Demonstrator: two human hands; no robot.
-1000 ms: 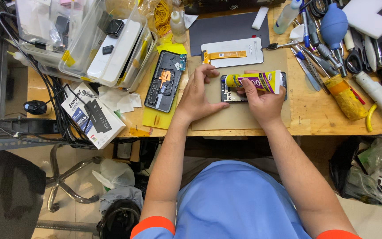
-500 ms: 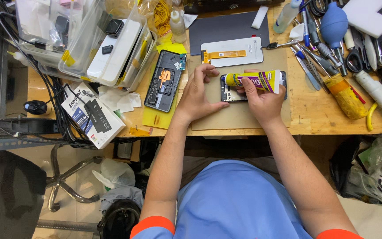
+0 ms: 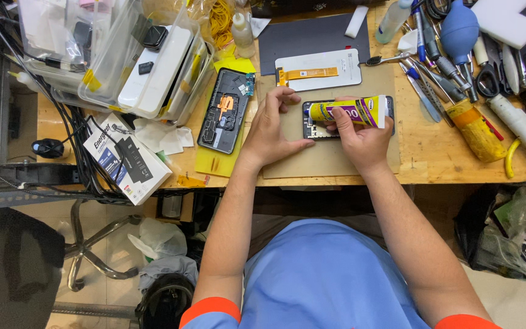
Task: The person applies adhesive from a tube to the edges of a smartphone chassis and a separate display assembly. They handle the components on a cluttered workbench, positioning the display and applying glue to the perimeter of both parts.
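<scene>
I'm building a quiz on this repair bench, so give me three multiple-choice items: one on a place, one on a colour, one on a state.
1. Where does the white screen panel lie?
A. beyond the hands
B. on the floor
C. in the plastic box

2. What colour is the glue tube?
A. green
B. yellow and purple
C. black

3. What is the right hand doing?
A. resting empty
B. holding scissors
C. holding the tube over the phone frame

Answers: A, it lies farther up the desk; B, its body shows both colours; C, fingers wrap the tube above the frame, which the left hand steadies.
</scene>
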